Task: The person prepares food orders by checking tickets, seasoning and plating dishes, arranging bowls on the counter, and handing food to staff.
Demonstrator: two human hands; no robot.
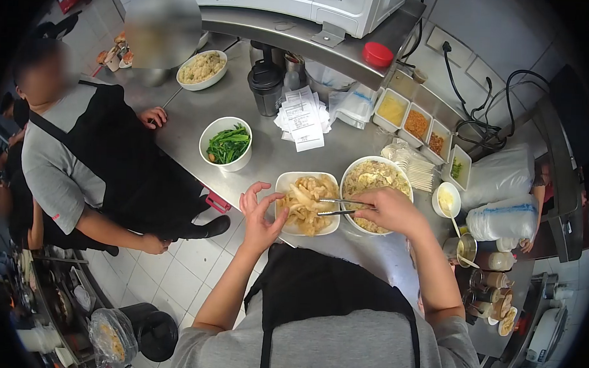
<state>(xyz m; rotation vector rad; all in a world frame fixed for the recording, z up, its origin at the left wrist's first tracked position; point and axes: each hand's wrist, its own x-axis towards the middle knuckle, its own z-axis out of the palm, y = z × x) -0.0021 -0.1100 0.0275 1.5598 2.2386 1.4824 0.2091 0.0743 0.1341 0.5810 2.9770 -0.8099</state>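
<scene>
My right hand point(393, 212) is closed around metal tongs point(347, 202), and their tips reach into pale, light-brown food strips point(305, 196). These strips fill a white squarish bowl point(280, 183) near the counter's front edge. At that bowl's left side is my left hand point(260, 217), fingers spread and curved, thumb close to the rim; whether it touches is unclear. Under and behind my right hand stands a round white bowl point(409, 182) of fried rice point(377, 178). A white bowl of green vegetables point(227, 143) sits to the left.
Farther back are another fried rice bowl point(202, 68), a black-lidded cup point(266, 87) and paper slips point(304, 122). Topping containers point(417, 123) and a small bowl with a spoon point(446, 200) line the right. A co-worker in a black apron point(106, 136) stands left, one hand on the counter.
</scene>
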